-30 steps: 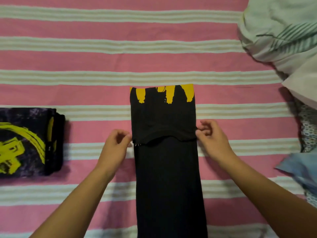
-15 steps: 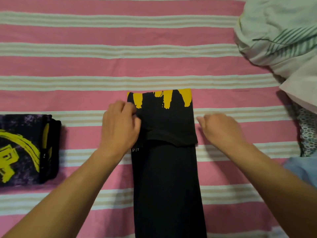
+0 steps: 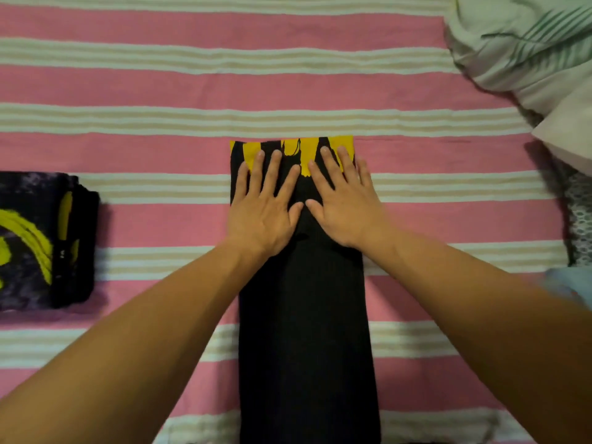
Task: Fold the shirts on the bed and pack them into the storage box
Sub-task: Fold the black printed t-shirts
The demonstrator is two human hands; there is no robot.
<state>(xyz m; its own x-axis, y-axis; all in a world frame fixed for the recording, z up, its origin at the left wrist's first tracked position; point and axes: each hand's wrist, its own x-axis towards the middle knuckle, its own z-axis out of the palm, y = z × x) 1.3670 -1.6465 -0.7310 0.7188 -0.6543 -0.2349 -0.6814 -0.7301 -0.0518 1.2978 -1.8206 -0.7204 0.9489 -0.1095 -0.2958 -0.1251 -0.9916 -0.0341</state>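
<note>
A black shirt (image 3: 307, 331) with a yellow print at its far end lies as a long narrow strip down the middle of the bed. Its far end is folded back over itself. My left hand (image 3: 267, 208) lies flat on the left half of that folded part, fingers spread and straight. My right hand (image 3: 344, 203) lies flat beside it on the right half, its fingers reaching the yellow print. A folded dark shirt (image 3: 41, 241) with yellow graphics sits at the left edge of the view. No storage box is in view.
The bed (image 3: 160, 75) has a pink sheet with white and beige stripes. A heap of pale unfolded clothes (image 3: 525, 49) lies at the top right. Patterned fabric (image 3: 579, 216) and a light blue cloth (image 3: 573, 283) lie along the right edge.
Both hands let go of the fold's side edges, moved up onto the folded part and spread flat on it. The view shifted slightly.
</note>
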